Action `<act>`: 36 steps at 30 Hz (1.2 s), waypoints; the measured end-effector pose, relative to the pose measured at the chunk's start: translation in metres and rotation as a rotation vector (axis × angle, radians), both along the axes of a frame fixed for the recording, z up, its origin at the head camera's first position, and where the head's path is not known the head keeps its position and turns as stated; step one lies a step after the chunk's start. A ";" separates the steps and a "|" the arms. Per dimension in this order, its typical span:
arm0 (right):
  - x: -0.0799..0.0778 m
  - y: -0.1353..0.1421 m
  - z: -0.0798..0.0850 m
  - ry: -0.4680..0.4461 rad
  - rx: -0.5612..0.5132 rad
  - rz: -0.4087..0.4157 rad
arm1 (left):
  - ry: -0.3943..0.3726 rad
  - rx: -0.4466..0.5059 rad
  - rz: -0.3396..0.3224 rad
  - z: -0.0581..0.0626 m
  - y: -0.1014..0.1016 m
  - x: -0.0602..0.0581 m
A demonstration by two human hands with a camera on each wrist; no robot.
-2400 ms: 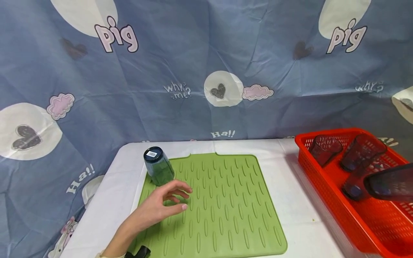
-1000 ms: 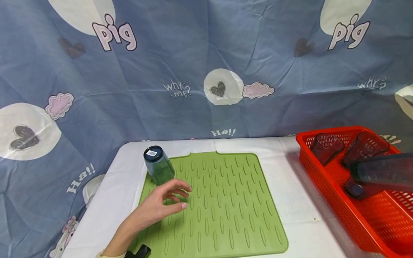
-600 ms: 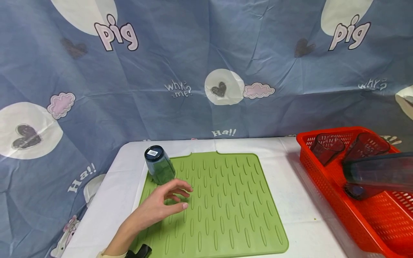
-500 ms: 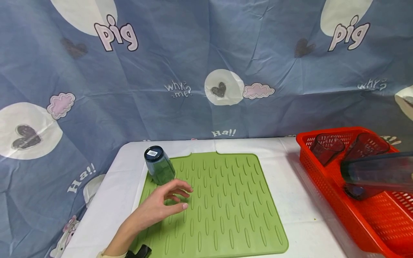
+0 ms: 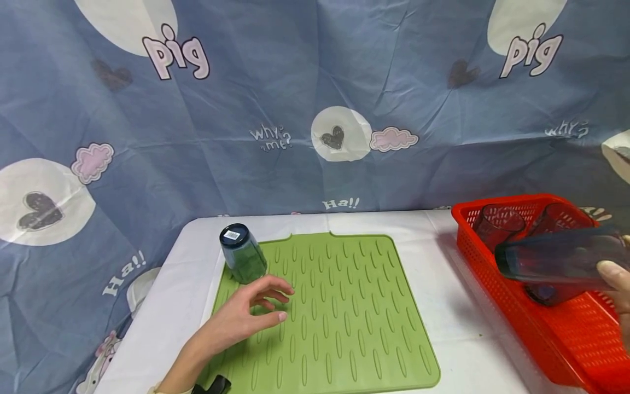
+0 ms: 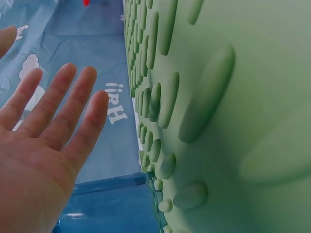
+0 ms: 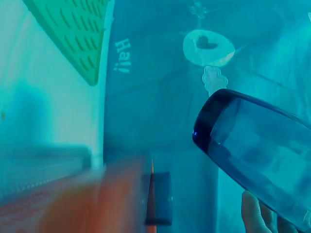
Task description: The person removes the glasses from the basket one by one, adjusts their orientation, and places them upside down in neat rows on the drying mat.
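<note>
My right hand (image 5: 621,301), at the right edge of the head view, grips a blue drinking glass (image 5: 556,260). The glass lies nearly level over the red basket (image 5: 529,334), its thick base pointing left. Fingertips (image 7: 251,213) show along its lower side in the right wrist view. Above the green ribbed mat (image 5: 344,306), my left hand (image 5: 241,314) hovers with loosely bent fingers and holds nothing. Just behind it, another blue glass (image 5: 244,257) stands upside down at the mat's far left corner, a barcode label on its base.
Inside the basket are more glasses, among them a tilted one (image 5: 498,225) at the back left and another (image 5: 558,219) beside it. A white cloth (image 5: 472,350) covers the table. Behind it hangs a blue printed curtain (image 5: 275,180).
The held glass has moved left over the basket, and part of my right hand has come into the head view. My left hand and the upside-down glass have stayed put.
</note>
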State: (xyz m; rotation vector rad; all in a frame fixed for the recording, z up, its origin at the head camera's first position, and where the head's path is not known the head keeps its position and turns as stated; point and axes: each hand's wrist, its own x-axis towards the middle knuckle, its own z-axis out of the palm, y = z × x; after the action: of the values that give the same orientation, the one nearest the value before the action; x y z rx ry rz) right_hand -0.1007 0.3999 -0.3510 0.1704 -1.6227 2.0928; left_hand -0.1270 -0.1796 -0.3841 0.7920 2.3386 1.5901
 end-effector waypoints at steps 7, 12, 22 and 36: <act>0.001 -0.043 0.017 0.023 -0.037 -0.079 | -0.007 -0.009 0.023 0.001 -0.002 0.001; 0.004 -0.059 0.021 0.030 -0.040 -0.092 | -0.008 -0.005 0.017 0.002 -0.001 0.000; 0.003 -0.078 0.021 0.134 -0.204 -0.020 | 0.002 -0.005 0.022 0.003 -0.002 0.001; 0.004 -0.093 0.022 0.149 -0.278 0.074 | 0.022 0.005 0.026 0.003 -0.003 0.001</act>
State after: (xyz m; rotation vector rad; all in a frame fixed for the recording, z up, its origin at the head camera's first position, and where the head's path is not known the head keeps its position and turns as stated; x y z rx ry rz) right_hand -0.0964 0.3072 -0.3294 0.2889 -1.2429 2.2758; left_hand -0.1264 -0.1822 -0.3808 0.7868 2.3705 1.6065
